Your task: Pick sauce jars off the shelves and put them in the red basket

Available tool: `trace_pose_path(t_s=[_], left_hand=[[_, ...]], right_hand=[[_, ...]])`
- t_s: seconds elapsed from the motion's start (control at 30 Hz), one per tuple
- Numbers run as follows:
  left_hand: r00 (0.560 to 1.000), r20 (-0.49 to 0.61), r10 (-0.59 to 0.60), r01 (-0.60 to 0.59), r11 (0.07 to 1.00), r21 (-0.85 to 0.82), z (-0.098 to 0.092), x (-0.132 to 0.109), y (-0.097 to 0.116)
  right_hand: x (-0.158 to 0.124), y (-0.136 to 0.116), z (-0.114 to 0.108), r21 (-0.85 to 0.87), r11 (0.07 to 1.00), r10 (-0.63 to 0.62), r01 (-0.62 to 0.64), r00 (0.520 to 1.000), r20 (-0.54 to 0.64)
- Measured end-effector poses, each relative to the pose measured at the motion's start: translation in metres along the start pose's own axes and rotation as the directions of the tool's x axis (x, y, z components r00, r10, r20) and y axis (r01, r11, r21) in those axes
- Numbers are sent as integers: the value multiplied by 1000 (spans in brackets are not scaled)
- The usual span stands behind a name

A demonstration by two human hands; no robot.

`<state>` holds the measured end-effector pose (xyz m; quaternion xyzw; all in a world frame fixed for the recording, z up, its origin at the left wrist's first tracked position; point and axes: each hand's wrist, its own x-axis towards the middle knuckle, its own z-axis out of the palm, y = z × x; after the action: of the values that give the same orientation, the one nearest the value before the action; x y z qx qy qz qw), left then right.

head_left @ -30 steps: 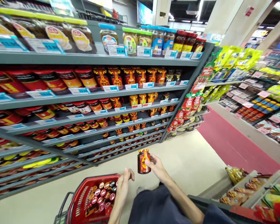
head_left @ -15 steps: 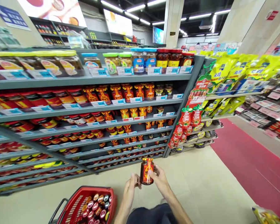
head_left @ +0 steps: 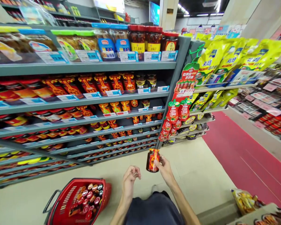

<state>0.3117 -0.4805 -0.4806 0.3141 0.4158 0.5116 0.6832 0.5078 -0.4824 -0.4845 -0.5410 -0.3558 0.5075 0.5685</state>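
Observation:
My right hand [head_left: 165,172] holds a glass jar of dark sauce [head_left: 152,161] upright, thumb across its front and fingers behind. The jar has a red-orange label that runs up over its lid. To the jar's left and apart from it, my left hand [head_left: 129,181] is raised with loosely curled fingers and nothing in it. Below and left of that hand stands a red shopping basket [head_left: 107,193] on the floor, with several lidded jars [head_left: 90,197] heaped inside.
Grey shelves [head_left: 89,68] full of sauce jars rise in front, with price tags along their edges. Red pouches [head_left: 173,112] hang at the shelf end beside yellow bags [head_left: 208,59]. A bagged yellow item [head_left: 245,201] and display boxes [head_left: 264,215] are at lower right.
My left hand has come away from the jar and moved slightly up. My right hand still holds the jar, now a little farther right. The view has turned downward and closer to the shelf end.

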Motion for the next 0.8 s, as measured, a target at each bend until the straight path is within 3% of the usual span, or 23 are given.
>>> trace_pose_path(t_s=[0.13, 0.3, 0.4, 0.53, 0.67, 0.8], left_hand=[[999, 34, 39, -40, 999, 20, -7, 2, 5], [994, 107, 0, -6, 999, 49, -52, -6, 24], [988, 152, -12, -1, 996, 85, -98, -17, 44], [979, 206, -6, -4, 999, 48, -175, -35, 71], [990, 143, 10, -17, 999, 46, -247, -58, 98], [998, 60, 8, -15, 993, 119, -301, -78, 117]], right_hand=[[-10, -9, 15, -18, 998, -56, 55, 998, -20], [-30, -2, 70, -23, 996, -86, 85, 996, -24], [-43, 7, 125, -37, 994, -103, 101, 994, -30], [-60, 27, 216, -58, 992, -109, 110, 994, 15], [-85, 53, 302, -56, 998, -25, 30, 996, 91], [-108, 73, 356, -85, 996, 13, 1, 986, 166]])
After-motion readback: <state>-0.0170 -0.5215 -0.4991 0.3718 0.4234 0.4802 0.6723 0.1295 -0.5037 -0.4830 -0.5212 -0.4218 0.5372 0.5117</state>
